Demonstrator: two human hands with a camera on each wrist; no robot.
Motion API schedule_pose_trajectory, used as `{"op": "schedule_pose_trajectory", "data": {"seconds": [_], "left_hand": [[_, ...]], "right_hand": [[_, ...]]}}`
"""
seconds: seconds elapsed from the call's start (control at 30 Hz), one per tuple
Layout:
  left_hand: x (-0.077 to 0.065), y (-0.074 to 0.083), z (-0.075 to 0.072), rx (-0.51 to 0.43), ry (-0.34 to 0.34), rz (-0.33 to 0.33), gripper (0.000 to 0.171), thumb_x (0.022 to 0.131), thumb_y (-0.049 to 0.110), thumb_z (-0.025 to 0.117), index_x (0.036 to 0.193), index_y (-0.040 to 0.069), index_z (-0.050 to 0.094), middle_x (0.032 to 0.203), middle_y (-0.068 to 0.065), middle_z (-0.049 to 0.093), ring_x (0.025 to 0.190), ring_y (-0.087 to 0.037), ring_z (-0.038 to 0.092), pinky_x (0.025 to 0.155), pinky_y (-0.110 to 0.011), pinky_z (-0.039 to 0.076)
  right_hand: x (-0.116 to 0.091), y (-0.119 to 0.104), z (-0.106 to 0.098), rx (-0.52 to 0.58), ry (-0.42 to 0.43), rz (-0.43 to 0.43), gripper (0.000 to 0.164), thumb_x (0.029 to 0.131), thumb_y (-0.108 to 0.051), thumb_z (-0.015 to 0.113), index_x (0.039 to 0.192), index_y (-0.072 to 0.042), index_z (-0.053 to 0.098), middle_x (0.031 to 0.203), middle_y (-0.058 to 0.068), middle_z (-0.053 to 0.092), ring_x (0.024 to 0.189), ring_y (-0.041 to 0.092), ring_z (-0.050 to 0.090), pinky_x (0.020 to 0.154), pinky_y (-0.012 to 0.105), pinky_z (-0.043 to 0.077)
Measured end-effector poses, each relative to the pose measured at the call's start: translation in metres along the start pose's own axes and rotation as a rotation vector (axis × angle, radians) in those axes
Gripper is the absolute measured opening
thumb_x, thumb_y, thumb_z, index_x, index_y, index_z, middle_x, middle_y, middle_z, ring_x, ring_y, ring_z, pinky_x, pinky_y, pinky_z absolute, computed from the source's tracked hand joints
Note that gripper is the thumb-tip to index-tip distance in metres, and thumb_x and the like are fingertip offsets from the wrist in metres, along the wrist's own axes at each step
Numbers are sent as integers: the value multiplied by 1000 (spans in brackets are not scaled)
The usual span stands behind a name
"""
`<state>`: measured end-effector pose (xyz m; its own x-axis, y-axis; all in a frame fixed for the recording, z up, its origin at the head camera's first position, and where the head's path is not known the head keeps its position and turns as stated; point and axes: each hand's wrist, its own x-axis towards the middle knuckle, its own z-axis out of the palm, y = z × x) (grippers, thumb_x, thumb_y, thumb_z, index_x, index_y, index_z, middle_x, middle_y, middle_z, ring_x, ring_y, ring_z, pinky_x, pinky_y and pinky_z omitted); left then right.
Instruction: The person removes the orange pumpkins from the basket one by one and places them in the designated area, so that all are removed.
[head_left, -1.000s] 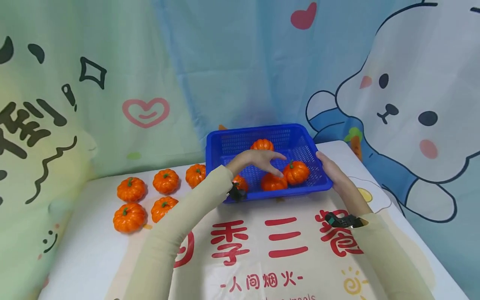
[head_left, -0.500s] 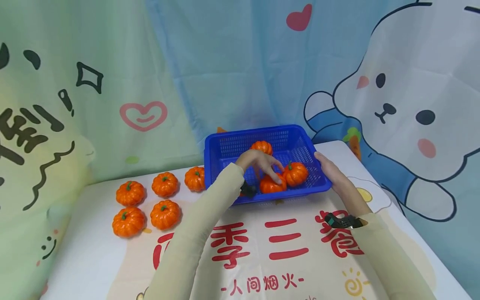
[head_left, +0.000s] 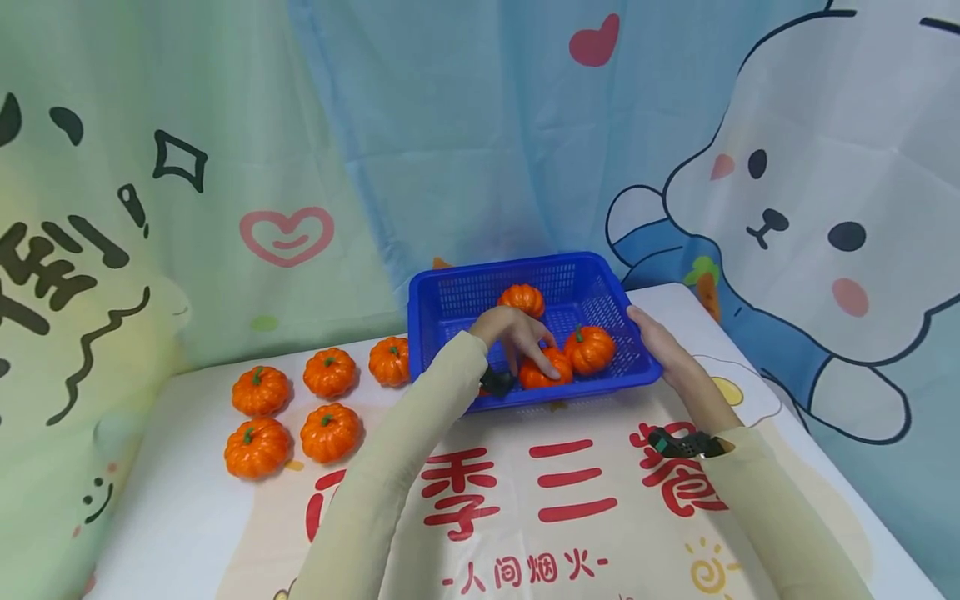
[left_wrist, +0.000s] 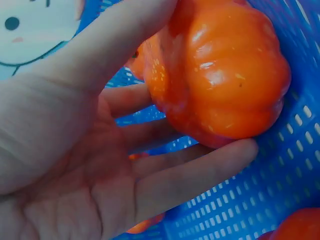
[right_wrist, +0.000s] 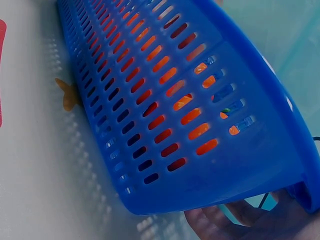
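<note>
Indoors, curtained off; cartoon drapes [head_left: 450,150], lettered tablecloth [head_left: 525,529]

The head view looks forward and down from the near side, standing well back, across the table [head_left: 180,442] to the far curtain [head_left: 450,192], with both arms inside it. The left wrist view sits very near, facing past the left hand [head_left: 517,340] into the blue basket [head_left: 510,263], one pumpkin [left_wrist: 235,75] large before it; it shares these, and the printed white face [head_left: 810,200] at far right, with the head view. The right wrist view, close outside and tilted, faces the basket's near wall; it and the head view share the right hand [head_left: 651,333].
</note>
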<state>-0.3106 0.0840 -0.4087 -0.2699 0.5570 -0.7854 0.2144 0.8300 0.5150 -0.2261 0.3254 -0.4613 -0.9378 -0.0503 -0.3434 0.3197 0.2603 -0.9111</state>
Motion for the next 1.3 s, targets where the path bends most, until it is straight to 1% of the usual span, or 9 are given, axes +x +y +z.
{"op": "schedule_pose_trajectory", "data": {"seconds": [0.13, 0.23, 0.3, 0.47, 0.6, 0.67, 0.83, 1.1, 1.3], "left_hand": [[0, 8, 3, 80, 9, -14, 96, 83, 46, 72, 156, 16, 17, 161, -5, 18, 135, -24, 43, 92, -33, 56], [-3, 9, 0, 197, 48, 11, 98, 82, 51, 71, 155, 14, 17, 161, -5, 18, 139, -20, 38, 97, -30, 53], [-8, 10, -4, 213, 71, 30, 96, 83, 50, 71, 155, 13, 19, 161, -6, 17, 139, -19, 36, 96, -30, 54], [-32, 9, -13, 187, 106, 75, 84, 87, 46, 68, 151, 13, 24, 157, -8, 22, 135, -20, 40, 88, -31, 58], [-56, 10, -12, 281, 178, 134, 82, 87, 48, 66, 150, 13, 27, 151, -9, 31, 129, -21, 44, 86, -31, 58], [-70, 8, -5, 357, 254, 168, 84, 86, 51, 67, 150, 13, 28, 147, -9, 38, 125, -21, 47, 90, -31, 56], [-110, -3, 23, 417, 450, 257, 83, 84, 54, 68, 149, 14, 33, 139, -5, 51, 122, -20, 51, 102, -36, 49], [-167, -43, 69, 266, 666, 378, 74, 83, 47, 73, 142, 16, 43, 128, -1, 59, 112, -17, 58, 91, -34, 54], [-196, -85, 114, 159, 742, 333, 80, 80, 50, 75, 144, 16, 43, 131, -1, 57, 113, -16, 58, 93, -37, 55]], "right_hand": [[-1, 0, -1, -3, 6, 3, 69, 103, -54, 15, 156, -16, -7, 163, 20, 6, 149, 41, 7, 121, 60, 4], [-1, 1, 0, -22, 15, 9, 70, 102, -56, 16, 156, -17, -7, 163, 18, 5, 150, 40, 7, 121, 60, 5], [-2, 0, 0, -37, 26, 17, 71, 101, -58, 17, 156, -19, -6, 163, 17, 7, 150, 41, 9, 120, 61, 7], [-2, -2, -1, -47, 39, 25, 71, 101, -58, 16, 156, -19, -6, 163, 17, 6, 150, 41, 9, 120, 61, 5], [-1, -4, 0, -46, 39, 24, 71, 101, -57, 16, 156, -18, -7, 164, 18, 4, 151, 40, 4, 120, 62, 2], [-1, -5, 2, -61, 40, 23, 71, 101, -57, 15, 156, -18, -8, 164, 17, 2, 151, 40, 1, 120, 62, 0], [-2, -3, 4, -80, 51, 40, 72, 101, -58, 14, 156, -18, -8, 164, 18, 1, 151, 41, 0, 119, 64, 1], [1, 2, -1, -64, 45, 13, 73, 101, -59, 15, 156, -17, -8, 164, 17, 1, 151, 40, 0, 120, 63, 1], [3, 2, 1, -49, 15, -10, 72, 101, -57, 15, 156, -16, -7, 164, 17, 2, 151, 39, 0, 121, 61, 0]]}}
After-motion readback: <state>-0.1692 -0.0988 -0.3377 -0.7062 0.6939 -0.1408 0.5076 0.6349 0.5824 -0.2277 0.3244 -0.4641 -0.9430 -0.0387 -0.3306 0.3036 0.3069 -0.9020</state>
